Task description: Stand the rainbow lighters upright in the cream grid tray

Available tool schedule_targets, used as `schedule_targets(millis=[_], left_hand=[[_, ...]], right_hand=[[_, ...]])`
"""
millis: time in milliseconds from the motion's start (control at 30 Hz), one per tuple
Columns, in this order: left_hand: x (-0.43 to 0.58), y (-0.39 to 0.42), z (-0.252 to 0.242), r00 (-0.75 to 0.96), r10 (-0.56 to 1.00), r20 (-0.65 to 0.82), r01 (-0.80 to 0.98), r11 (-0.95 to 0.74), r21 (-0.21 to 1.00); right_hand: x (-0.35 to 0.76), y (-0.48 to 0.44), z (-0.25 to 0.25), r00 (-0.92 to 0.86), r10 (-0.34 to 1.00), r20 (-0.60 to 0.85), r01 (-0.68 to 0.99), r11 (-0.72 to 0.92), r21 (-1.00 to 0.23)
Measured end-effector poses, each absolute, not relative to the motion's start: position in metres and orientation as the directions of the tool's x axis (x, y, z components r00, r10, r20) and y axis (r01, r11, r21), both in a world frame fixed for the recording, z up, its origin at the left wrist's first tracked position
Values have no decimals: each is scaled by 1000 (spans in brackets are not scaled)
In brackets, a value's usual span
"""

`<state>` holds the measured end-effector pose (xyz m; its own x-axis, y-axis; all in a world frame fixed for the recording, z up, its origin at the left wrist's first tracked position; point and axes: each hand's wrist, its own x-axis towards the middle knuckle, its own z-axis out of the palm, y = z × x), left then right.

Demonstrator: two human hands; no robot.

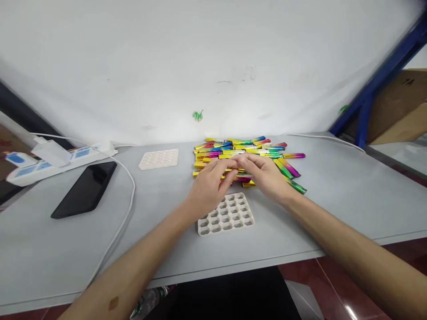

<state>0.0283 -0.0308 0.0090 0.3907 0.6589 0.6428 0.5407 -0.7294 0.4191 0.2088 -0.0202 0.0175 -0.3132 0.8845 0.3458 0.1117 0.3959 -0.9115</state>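
Note:
Many shiny metallic sleeves (pixel 238 151), coloured gold, blue, green, red and purple, lie in a loose pile against the wall. My left hand (pixel 213 180) and my right hand (pixel 267 175) meet at the fingertips over the near side of this pile. Both have their fingers curled in and closed; what they pinch between them is hidden. Just below my left hand lies a cream honeycomb-like tray (pixel 227 226) with rows of holes, its upper left part covered by that hand.
Farther left, a second cream tray (pixel 159 159) lies flat. A black phone (pixel 85 190) rests near a white power strip (pixel 63 166) with plugs in it. A white cable (pixel 131 200) runs to the front edge. Blue rack posts (pixel 363 115) and cardboard boxes (pixel 396 106) stand at right.

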Motion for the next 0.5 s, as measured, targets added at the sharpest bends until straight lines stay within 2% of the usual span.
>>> schedule_targets(millis=[233, 500], left_hand=[[23, -29, 11, 230, 722, 653, 557, -648, 520], [20, -30, 15, 171, 747, 643, 587, -601, 542]], right_hand=[[213, -22, 20, -266, 933, 241, 188, 295, -937], [217, -17, 18, -252, 934, 254, 127, 292, -948]])
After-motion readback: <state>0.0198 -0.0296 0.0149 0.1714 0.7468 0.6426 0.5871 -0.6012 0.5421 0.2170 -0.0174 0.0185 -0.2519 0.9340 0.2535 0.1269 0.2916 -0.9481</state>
